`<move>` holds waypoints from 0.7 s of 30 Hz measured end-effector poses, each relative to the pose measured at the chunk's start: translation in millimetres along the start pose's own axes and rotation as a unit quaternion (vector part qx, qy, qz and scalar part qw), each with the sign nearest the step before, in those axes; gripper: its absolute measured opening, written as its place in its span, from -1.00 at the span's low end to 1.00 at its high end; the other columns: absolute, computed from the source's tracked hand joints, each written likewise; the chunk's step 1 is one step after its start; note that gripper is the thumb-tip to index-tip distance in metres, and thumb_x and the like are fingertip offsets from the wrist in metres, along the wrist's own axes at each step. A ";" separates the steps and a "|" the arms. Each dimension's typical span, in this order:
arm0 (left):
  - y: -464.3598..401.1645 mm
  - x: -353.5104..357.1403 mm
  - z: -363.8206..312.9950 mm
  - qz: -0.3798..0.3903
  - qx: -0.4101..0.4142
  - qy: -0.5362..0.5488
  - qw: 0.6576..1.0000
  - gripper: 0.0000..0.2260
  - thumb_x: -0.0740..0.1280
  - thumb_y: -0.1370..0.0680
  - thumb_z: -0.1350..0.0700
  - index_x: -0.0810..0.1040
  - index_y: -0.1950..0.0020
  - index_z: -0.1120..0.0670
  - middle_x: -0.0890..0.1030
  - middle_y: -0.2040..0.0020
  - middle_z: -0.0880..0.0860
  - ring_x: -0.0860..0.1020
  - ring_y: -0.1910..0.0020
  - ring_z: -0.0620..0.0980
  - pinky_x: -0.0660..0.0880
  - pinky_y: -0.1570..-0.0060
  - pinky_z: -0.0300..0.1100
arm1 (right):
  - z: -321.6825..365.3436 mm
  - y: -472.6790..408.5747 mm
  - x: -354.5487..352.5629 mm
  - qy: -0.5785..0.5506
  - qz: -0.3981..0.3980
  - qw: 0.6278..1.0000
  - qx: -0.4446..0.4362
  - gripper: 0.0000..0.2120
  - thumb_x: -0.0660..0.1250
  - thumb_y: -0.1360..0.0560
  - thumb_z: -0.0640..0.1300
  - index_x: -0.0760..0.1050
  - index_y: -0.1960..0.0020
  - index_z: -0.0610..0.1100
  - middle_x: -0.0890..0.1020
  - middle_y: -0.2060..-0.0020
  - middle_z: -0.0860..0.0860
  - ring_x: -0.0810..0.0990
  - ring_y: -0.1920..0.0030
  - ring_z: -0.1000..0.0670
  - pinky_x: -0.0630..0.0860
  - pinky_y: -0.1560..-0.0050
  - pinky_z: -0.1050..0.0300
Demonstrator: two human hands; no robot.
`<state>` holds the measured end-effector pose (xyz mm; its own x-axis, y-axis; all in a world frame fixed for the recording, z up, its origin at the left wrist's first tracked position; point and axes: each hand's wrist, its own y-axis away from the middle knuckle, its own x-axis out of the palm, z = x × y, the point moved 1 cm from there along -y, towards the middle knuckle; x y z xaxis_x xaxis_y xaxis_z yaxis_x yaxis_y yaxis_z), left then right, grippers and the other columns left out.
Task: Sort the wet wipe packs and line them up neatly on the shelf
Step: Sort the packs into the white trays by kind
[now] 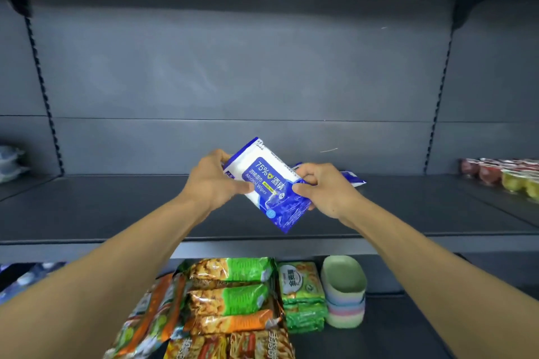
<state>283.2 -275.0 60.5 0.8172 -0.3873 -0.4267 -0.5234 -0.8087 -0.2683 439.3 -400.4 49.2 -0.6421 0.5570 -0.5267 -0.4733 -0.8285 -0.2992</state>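
Dark shelf ahead: your left hand and right hand both grasp one tilted blue-white wipe pack, another pack lying behind.

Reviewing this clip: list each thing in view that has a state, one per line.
held wipe pack: tilted, gripped in the air by both hands.
left hand: grips its left end.
right hand: grips its right end.
second wipe pack: lying flat on the shelf, partly hidden.
stacked bowls: nested upright, lower shelf.
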 end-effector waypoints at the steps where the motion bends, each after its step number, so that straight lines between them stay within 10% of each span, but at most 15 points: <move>1: 0.9 -0.9 2.6 0.012 0.023 -0.059 0.998 -0.56 0.56 -0.31 0.17 0.39 -0.04 0.01 0.57 0.17 -0.03 0.54 0.19 0.01 0.46 0.15 -0.15 | 0.3 -0.2 1.7 0.030 0.003 1.000 -0.006 -0.86 0.25 -0.54 -0.31 0.51 0.08 -0.11 0.65 0.17 -0.02 0.57 0.31 0.10 0.48 0.33 0.23; 6: -4.4 -0.9 12.3 0.049 0.117 -0.209 0.970 -0.35 0.55 -0.30 0.10 0.31 -0.27 -0.18 0.50 0.07 -0.01 0.52 0.14 0.08 0.55 0.04 0.01 | 0.7 -5.6 21.7 0.128 0.023 0.991 -0.044 -0.89 0.31 -0.50 -0.30 0.48 0.12 -0.10 0.67 0.08 -0.12 0.60 0.13 -0.01 0.47 0.10 0.18; 11: -21.1 4.8 20.1 0.165 0.110 -0.187 0.962 -0.80 0.49 -0.40 0.21 0.53 0.23 -0.05 0.64 0.22 -0.03 0.55 0.35 -0.12 0.47 0.32 -0.29 | -10.4 -11.9 22.9 0.096 0.007 0.995 -0.031 -0.90 0.31 -0.52 -0.25 0.52 0.12 -0.07 0.64 0.11 0.01 0.60 0.08 0.08 0.50 0.12 0.23; 16: -38.7 16.5 28.8 0.167 0.077 -0.153 0.971 -0.84 0.42 -0.48 0.23 0.51 0.23 0.02 0.67 0.18 0.06 0.57 0.33 -0.07 0.44 0.36 -0.30 | -34.8 -35.9 -8.7 0.031 -0.062 0.996 0.056 -0.78 0.16 -0.53 -0.27 0.48 0.22 -0.07 0.58 0.27 -0.04 0.53 0.30 0.01 0.44 0.23 0.16; 21: -56.6 22.1 31.8 0.139 0.060 -0.182 0.972 -0.85 0.41 -0.50 0.21 0.49 0.20 0.01 0.65 0.19 0.02 0.59 0.28 -0.05 0.46 0.31 -0.26 | -71.6 -80.8 -34.9 0.195 -0.067 0.975 0.088 -0.68 0.08 -0.54 -0.31 0.46 -0.22 -0.14 0.54 -0.12 -0.12 0.49 0.00 -0.10 0.39 0.06 0.15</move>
<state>323.2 -223.7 38.8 0.5123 -0.3833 -0.7686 -0.7536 -0.6298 -0.1882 543.2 -357.0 34.9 -0.3069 0.5668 -0.7646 -0.6549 -0.7087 -0.2625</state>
